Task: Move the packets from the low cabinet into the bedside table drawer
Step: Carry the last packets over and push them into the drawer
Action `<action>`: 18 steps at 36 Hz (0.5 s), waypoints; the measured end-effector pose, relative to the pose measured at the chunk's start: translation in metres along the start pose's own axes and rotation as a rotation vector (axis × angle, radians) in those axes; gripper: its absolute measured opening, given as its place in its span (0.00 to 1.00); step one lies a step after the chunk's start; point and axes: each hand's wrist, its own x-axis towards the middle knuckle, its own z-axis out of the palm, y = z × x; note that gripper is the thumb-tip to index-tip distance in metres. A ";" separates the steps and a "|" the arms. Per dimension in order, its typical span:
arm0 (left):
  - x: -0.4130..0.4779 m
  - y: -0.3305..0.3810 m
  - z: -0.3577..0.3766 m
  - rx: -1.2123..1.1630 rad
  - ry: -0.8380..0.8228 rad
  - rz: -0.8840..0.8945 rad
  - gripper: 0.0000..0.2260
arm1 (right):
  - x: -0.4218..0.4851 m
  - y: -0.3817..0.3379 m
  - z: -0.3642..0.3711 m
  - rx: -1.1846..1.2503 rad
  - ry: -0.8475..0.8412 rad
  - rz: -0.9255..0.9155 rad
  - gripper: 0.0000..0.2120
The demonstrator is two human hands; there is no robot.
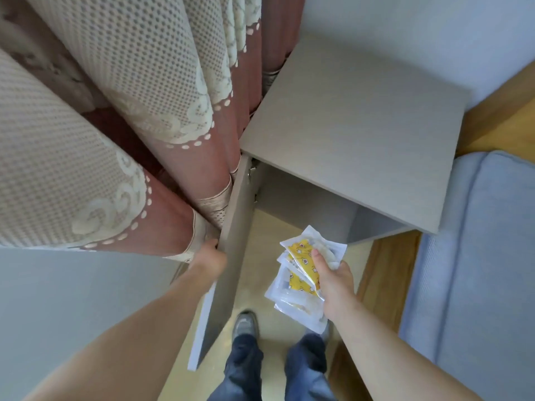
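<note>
While left hand (209, 258) curls round the open cabinet door (231, 227), right hand (335, 282) clutches packets (299, 285) over pale floor (269, 227) by lacy curtains (130, 111).

- Curtain (130, 111) fills the left side: dusty pink, with cream dotted lace over it, hanging in deep folds.
- Up top right there's the wall (405, 21), plain pale blue-grey and evenly lit.
- Down the middle, the floor (269, 241) is pale beige with a slight sheen.
- On the right is the bed (477, 256) in a light blue cover, with a wooden frame (382, 270) along its edge.
- The grey cabinet (362, 125) stands between curtain and bed.
- Lower left, another flat grey surface (72, 285) lies under the curtain's hem.
- The light is soft throughout.
</note>
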 end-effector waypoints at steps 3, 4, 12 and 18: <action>-0.021 0.014 0.021 -0.191 -0.078 -0.023 0.11 | -0.002 -0.001 -0.015 -0.007 0.013 0.004 0.16; -0.027 0.020 0.029 -0.230 -0.106 -0.029 0.12 | -0.002 -0.002 -0.021 -0.002 0.019 0.007 0.17; -0.063 0.072 0.084 -0.559 -0.273 -0.131 0.17 | 0.003 -0.028 -0.072 0.062 0.006 -0.023 0.12; -0.093 0.128 0.112 -0.622 -0.309 -0.072 0.13 | 0.009 -0.064 -0.106 0.121 0.024 -0.104 0.07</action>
